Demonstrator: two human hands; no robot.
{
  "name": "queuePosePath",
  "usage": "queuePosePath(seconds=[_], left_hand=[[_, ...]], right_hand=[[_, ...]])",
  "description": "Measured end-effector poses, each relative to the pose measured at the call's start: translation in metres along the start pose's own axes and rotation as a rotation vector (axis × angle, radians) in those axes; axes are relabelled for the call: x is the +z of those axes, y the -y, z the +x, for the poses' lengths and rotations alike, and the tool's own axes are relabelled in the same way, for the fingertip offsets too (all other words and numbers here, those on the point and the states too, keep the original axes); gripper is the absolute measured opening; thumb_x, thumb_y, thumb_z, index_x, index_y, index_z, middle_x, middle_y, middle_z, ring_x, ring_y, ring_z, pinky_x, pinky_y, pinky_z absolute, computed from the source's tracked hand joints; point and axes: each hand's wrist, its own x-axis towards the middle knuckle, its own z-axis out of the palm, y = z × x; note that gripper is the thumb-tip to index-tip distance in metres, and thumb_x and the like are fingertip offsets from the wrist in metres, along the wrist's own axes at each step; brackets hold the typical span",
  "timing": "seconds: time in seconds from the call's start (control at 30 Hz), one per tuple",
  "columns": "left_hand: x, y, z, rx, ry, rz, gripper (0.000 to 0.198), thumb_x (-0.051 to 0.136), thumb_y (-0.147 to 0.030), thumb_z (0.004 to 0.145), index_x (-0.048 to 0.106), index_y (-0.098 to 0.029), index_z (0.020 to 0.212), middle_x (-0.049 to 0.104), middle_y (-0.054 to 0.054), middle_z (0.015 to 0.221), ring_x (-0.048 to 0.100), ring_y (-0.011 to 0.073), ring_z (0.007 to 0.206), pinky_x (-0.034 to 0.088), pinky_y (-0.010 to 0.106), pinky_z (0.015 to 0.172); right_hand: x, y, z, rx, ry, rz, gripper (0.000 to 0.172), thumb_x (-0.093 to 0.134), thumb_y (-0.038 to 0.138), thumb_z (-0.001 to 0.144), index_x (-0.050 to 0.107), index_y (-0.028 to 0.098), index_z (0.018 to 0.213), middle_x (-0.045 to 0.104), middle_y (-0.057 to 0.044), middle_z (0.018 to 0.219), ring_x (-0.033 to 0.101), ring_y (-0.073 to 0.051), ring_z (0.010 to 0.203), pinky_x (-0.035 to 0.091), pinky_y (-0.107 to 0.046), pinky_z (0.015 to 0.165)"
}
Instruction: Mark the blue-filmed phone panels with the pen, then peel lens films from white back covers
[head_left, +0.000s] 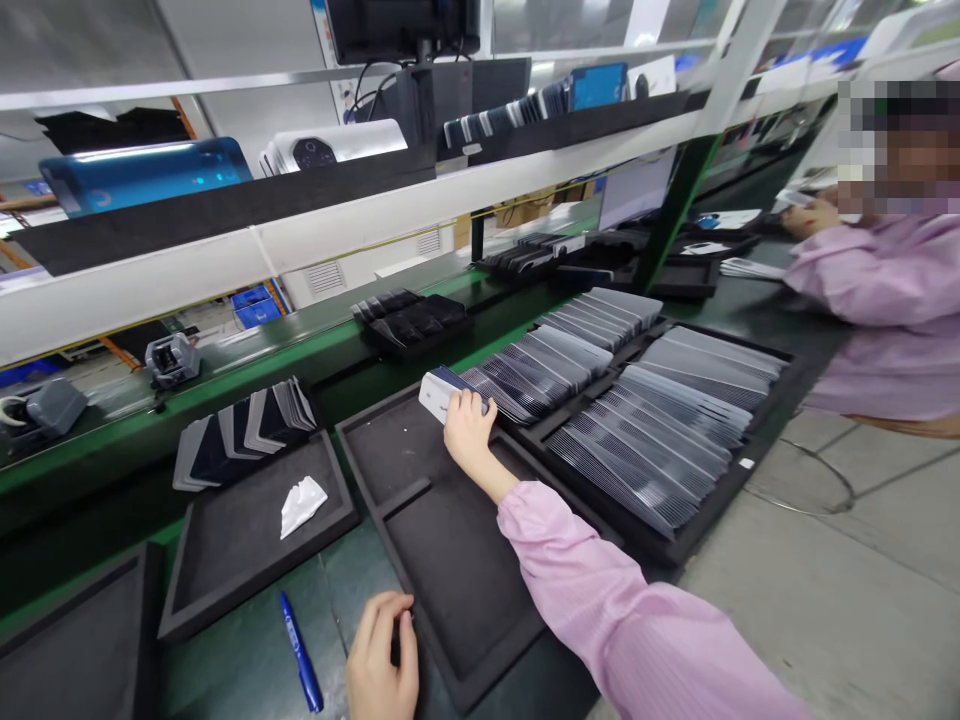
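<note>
- Head view: the right hand [466, 432] reached forward over the black tray [450, 575], and its grip was pressed together on a thin panel [438, 392], fingers on top and thumb hidden behind.
- The panel stood at the left end of the nearest row of panels [541, 372], just at the far rim of the tray, touching the first sheets of that row.
- Its long axis ran about left to right in the picture. The white end pointed left, away from the row, and the blue edge faced up.
- The left hand [382, 658] lay at the near rim of the same tray with fingers curled. I cannot tell whether its grip pinched the rim or only rested there.
- A blue pen [302, 655] lay on the table [225, 680] just beside this hand, and a white cloth [302, 503] lay in the next tray to the left.
- Risk, as I judge: the sheets leaned closely like a fan, so a sideways pull could drag the neighbours and tip the row.
- The panel's edge could also scratch the next sheet if it tilted.
</note>
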Motion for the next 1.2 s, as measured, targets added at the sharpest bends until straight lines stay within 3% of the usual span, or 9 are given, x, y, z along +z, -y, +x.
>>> queuePosePath(seconds=[0.23, 0.77, 0.87, 1.03, 1.2], left_hand=[[-0.001, -0.006, -0.001, -0.071, 0.058, 0.0, 0.025, 0.048, -0.028, 0.108, 0.072, -0.023, 0.102, 0.074, 0.008, 0.103, 0.075, 0.0203, 0.098, 0.059, 0.029, 0.087], [0.002, -0.006, -0.003, -0.056, 0.063, 0.023, 0.024, 0.047, -0.025, 0.107, 0.071, -0.025, 0.104, 0.073, 0.007, 0.102, 0.075, 0.0196, 0.095, 0.06, 0.028, 0.083], [0.001, -0.007, -0.003, -0.066, 0.072, 0.022, 0.025, 0.046, -0.025, 0.107, 0.071, -0.024, 0.103, 0.073, 0.007, 0.102, 0.075, 0.0204, 0.095, 0.06, 0.029, 0.083], [-0.001, -0.009, 0.0, -0.053, 0.071, 0.035, 0.023, 0.047, -0.026, 0.107, 0.07, -0.024, 0.102, 0.072, 0.008, 0.1, 0.075, 0.0192, 0.093, 0.06, 0.027, 0.081], [-0.003, -0.012, 0.004, -0.038, 0.068, 0.043, 0.022, 0.048, -0.026, 0.107, 0.069, -0.024, 0.101, 0.072, 0.007, 0.099, 0.075, 0.0183, 0.092, 0.06, 0.026, 0.08]], right_hand=[[0.001, 0.002, -0.004, -0.044, -0.029, 0.036, 0.051, 0.055, 0.007, 0.088, 0.063, 0.005, 0.138, 0.064, -0.028, 0.14, 0.052, -0.039, 0.124, 0.028, -0.06, 0.111], [-0.009, 0.007, -0.007, -0.053, -0.065, 0.035, 0.041, 0.044, 0.001, 0.093, 0.07, 0.009, 0.124, 0.07, -0.021, 0.121, 0.051, -0.037, 0.124, 0.016, -0.066, 0.115], [-0.01, 0.006, -0.006, -0.059, -0.054, 0.018, 0.035, 0.05, 0.003, 0.094, 0.071, 0.011, 0.121, 0.07, -0.02, 0.119, 0.053, -0.036, 0.121, 0.022, -0.062, 0.114], [-0.012, 0.004, -0.003, -0.074, 0.0, -0.014, 0.016, 0.064, 0.022, 0.102, 0.067, 0.015, 0.115, 0.067, -0.009, 0.114, 0.061, -0.026, 0.109, 0.047, -0.046, 0.1], [-0.012, 0.0, 0.001, -0.091, 0.032, -0.027, 0.018, 0.068, 0.029, 0.103, 0.067, 0.015, 0.113, 0.066, -0.007, 0.115, 0.064, -0.024, 0.106, 0.054, -0.042, 0.094]])
